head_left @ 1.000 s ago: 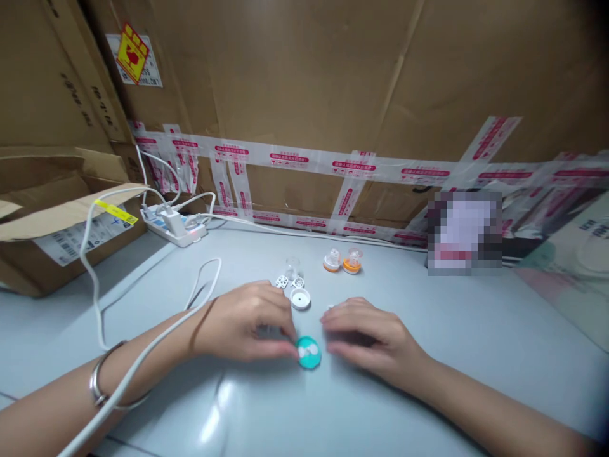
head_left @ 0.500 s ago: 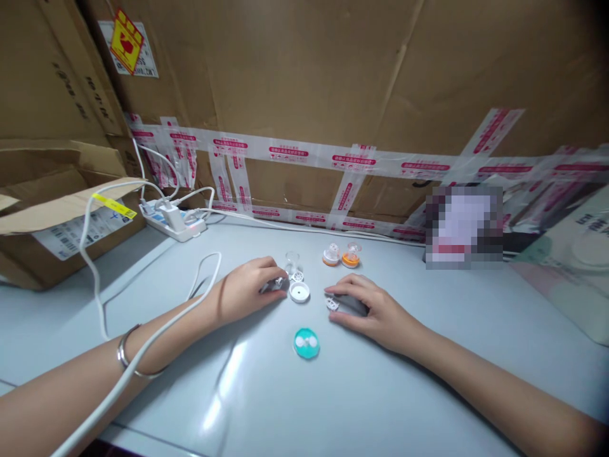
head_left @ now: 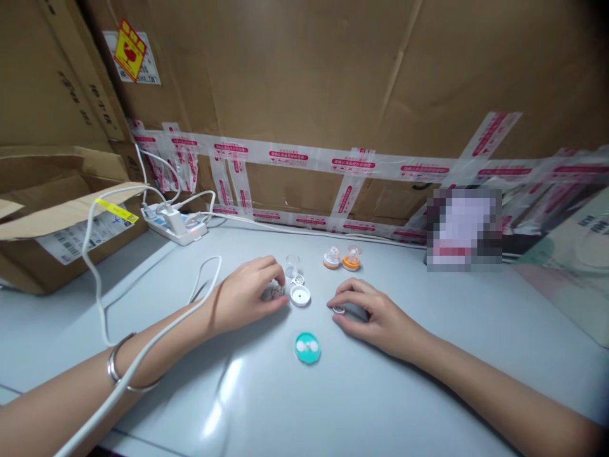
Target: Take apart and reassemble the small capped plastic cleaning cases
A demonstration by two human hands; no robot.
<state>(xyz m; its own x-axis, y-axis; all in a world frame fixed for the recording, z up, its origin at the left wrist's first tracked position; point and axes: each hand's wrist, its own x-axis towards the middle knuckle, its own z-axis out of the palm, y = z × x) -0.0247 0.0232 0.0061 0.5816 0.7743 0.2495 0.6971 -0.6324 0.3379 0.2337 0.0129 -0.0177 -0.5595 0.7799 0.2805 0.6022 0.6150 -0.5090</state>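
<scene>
My left hand [head_left: 257, 289] rests on the table with its fingers and thumb curled round small white openwork parts [head_left: 277, 291], partly hidden by the fingers. In my right hand [head_left: 371, 312], a small white spoked disc [head_left: 339, 310] lies between thumb and fingers, low at the tabletop. Just right of my left fingertips are a white round cap [head_left: 300, 296] with a centre hole, a small white spoked wheel [head_left: 298, 280] and a clear plastic cup [head_left: 293, 266]. A teal disc [head_left: 307, 348] bearing white round pieces lies nearer to me.
Two small clear-domed pieces with orange bases, one paler [head_left: 332, 258] and one brighter [head_left: 352, 258], stand farther back. A white cable [head_left: 157, 333] crosses over my left forearm from a power strip [head_left: 178, 228]. Cardboard boxes [head_left: 304, 82] line the back.
My right thumb and fingers have drawn in round the white spoked disc, covering more of it. My left fingers have curled a little further over the white parts. The view has shifted slightly.
</scene>
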